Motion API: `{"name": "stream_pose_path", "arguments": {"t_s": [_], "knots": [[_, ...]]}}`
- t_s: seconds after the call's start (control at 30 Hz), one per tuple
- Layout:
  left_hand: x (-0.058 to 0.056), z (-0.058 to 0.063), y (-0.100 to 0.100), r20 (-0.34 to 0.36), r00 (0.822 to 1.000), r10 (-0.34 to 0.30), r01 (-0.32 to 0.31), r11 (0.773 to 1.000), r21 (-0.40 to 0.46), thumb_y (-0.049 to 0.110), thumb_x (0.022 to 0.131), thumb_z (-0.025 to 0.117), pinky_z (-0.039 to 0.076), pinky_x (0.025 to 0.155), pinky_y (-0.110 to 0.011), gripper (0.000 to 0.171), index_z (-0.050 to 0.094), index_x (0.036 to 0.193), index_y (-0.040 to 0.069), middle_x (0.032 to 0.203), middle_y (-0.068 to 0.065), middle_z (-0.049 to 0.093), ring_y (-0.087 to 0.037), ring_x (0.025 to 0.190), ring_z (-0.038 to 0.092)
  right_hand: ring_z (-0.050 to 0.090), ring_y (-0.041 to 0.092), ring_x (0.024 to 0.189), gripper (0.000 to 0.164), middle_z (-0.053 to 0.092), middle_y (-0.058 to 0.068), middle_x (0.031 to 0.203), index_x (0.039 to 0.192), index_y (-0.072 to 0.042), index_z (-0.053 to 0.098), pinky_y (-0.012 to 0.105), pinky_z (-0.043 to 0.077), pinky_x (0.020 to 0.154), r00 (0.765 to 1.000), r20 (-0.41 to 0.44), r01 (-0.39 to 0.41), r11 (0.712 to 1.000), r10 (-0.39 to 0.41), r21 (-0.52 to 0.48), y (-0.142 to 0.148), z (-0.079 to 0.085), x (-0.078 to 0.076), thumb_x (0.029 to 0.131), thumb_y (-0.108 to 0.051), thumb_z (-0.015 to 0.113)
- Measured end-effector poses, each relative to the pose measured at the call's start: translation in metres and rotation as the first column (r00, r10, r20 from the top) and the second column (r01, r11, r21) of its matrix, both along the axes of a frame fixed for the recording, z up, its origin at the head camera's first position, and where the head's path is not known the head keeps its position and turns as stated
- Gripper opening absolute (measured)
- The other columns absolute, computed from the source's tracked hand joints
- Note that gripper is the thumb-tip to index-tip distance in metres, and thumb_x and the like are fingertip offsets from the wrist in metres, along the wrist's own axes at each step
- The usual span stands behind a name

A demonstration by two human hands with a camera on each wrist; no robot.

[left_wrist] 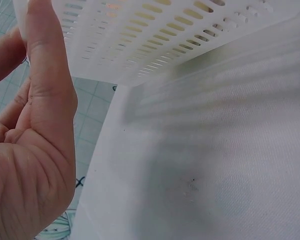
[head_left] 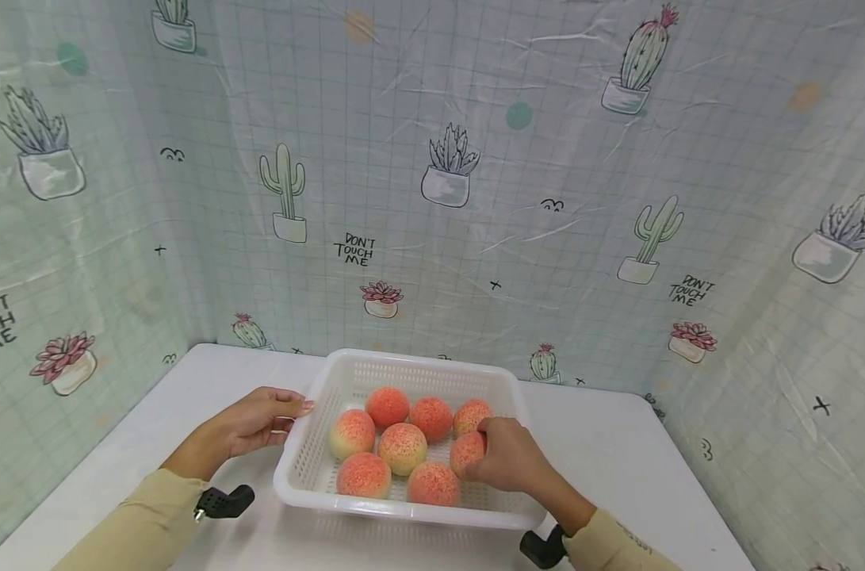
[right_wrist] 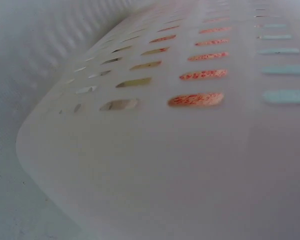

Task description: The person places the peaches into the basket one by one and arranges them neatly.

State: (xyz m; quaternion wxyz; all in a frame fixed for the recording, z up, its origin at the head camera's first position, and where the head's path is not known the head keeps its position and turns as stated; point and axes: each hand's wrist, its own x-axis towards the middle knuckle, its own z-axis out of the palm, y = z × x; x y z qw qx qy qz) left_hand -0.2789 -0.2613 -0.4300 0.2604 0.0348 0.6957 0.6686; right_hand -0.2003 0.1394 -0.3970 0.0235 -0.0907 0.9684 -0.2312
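Observation:
A white perforated plastic basket (head_left: 396,514) stands on the table with several red-and-yellow peaches in it, among them a speckled peach (head_left: 402,449) near the middle. My left hand (head_left: 257,420) holds the basket's left rim; in the left wrist view the thumb (left_wrist: 47,65) lies along the rim, the other fingers behind it. Over the right side of the basket, my right hand (head_left: 507,456) grips a peach (head_left: 466,454) between thumb and fingers. The right wrist view shows only the basket's outer wall (right_wrist: 190,150), with peach skin behind its slots; the right hand is hidden there.
The white table (head_left: 603,468) extends to both sides of the basket. Behind and beside it hangs a cactus-print sheet (head_left: 403,222), close to the basket's far edge. A black wrist camera mount (head_left: 225,501) sits on the left sleeve, another (head_left: 542,547) on the right.

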Motion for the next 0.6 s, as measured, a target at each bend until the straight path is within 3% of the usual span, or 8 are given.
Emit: {"name": "stream_pose_path", "arguments": {"t_s": [0.27, 0.6], "knots": [[-0.0002, -0.0003, -0.0009, 0.004, 1.000, 0.000, 0.000, 1.000, -0.005, 0.029, 0.099, 0.073, 0.064, 0.089, -0.042, 0.048, 0.063, 0.134, -0.001, 0.110, -0.004, 0.076, -0.019, 0.093, 0.071, 0.054, 0.016, 0.069, 0.044, 0.061, 0.000, 0.077, 0.099, -0.002, 0.069, 0.028, 0.045, 0.058, 0.998, 0.056, -0.002, 1.000, 0.001, 0.009, -0.0018, -0.0027, 0.0004, 0.068, -0.018, 0.095], [0.0005, 0.0034, -0.0007, -0.012, 1.000, -0.017, 0.017, 1.000, 0.003, 0.027, 0.101, 0.071, 0.065, 0.084, -0.039, 0.043, 0.064, 0.131, -0.002, 0.108, -0.003, 0.076, -0.017, 0.092, 0.070, 0.051, 0.017, 0.067, 0.038, 0.057, 0.001, 0.073, 0.091, -0.004, 0.066, 0.029, 0.041, 0.057, 0.996, 0.087, -0.021, 0.999, 0.017, 0.042, -0.0061, -0.0014, -0.0018, 0.068, -0.015, 0.094]]}}
